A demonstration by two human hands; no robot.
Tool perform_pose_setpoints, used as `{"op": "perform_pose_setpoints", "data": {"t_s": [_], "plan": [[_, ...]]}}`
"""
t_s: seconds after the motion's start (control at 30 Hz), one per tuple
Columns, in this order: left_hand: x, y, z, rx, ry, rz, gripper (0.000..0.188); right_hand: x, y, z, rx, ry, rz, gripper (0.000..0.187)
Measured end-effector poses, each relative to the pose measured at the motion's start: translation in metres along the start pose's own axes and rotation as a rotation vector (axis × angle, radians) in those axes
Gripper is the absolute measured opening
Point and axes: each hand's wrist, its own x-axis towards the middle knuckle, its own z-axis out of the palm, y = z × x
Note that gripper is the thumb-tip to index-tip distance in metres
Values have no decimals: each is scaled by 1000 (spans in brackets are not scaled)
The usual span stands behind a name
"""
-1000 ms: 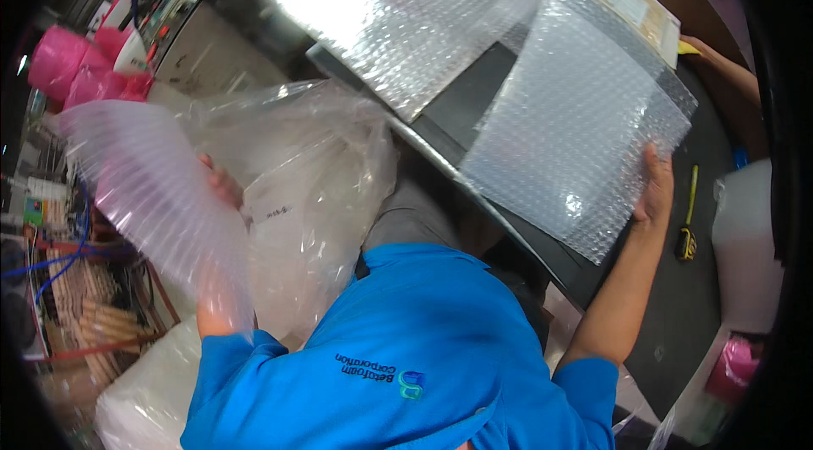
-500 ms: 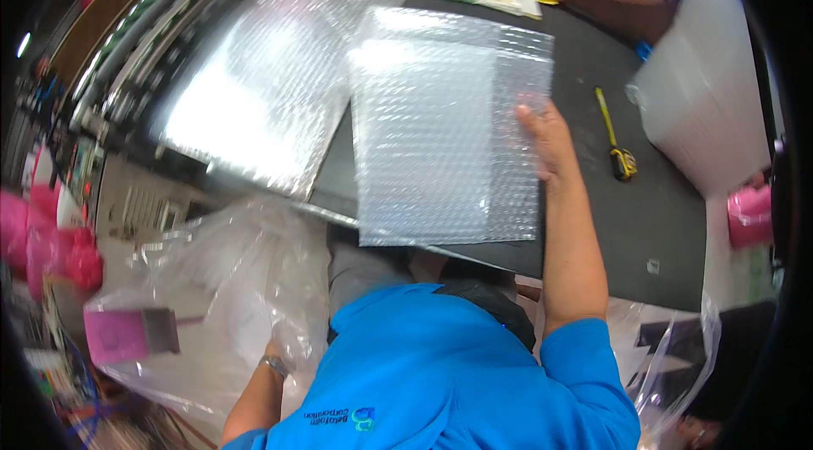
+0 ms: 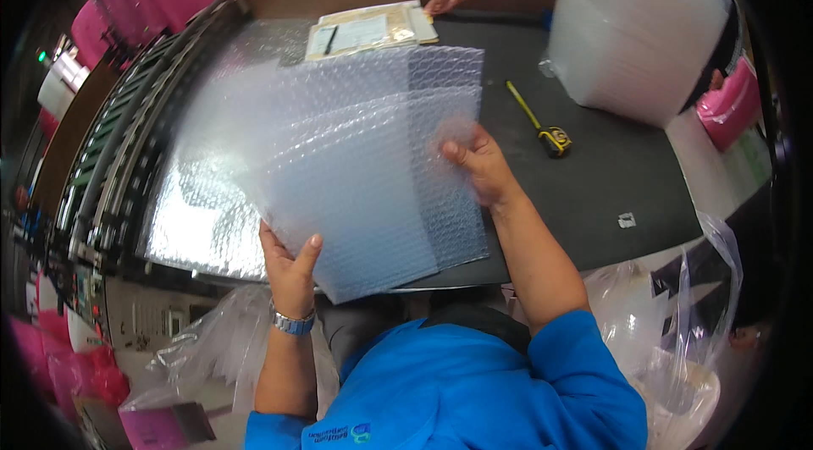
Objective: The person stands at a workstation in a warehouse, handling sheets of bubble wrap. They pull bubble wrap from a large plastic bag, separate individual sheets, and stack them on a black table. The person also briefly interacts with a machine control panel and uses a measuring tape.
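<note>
Two overlapping clear bubble wrap bags (image 3: 347,187) hang between my hands, above the near edge of the dark table. My left hand (image 3: 290,268), with a metal watch at its wrist, grips their lower left edge, thumb on top. My right hand (image 3: 476,160) holds the right edge, its thumb on the near face and its fingers behind the see-through plastic. Beneath and to the left lies a shiny bubble wrap sheet (image 3: 199,213) on the table. A yellow tape measure (image 3: 554,142) rests to the right with its blade partly out.
A co-worker's hand (image 3: 442,1) touches a stack of papers and envelopes (image 3: 360,31) at the back. A tall stack of bubble wrap (image 3: 639,27) stands far right. Rollers (image 3: 110,171) line the left side. Clear plastic bags (image 3: 220,348) hang below the table's edge.
My left hand has come up from the plastic bag at lower left and taken hold of the bubble wrap bags' left edge. The bags are now tilted and fanned apart. My view has shifted right.
</note>
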Motion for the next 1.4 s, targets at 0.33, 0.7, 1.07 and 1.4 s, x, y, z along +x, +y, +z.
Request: {"op": "perform_pose_setpoints", "data": {"t_s": [0.33, 0.7, 1.07, 1.4], "plan": [[-4, 1, -4, 87, -32, 146, 48, -21, -87, 15, -477, 296, -610, 41], [-7, 9, 3, 29, 9, 292, 28, -11, -133, 30, -970, 74, -394, 42], [-10, 2, 0, 207, 8, 352, 24, 1, -114, 25, -27, 86, -174, 10], [-5, -2, -1, 81, 42, 303, 24, -3, -125, 17, -191, 138, -393, 17]]}}
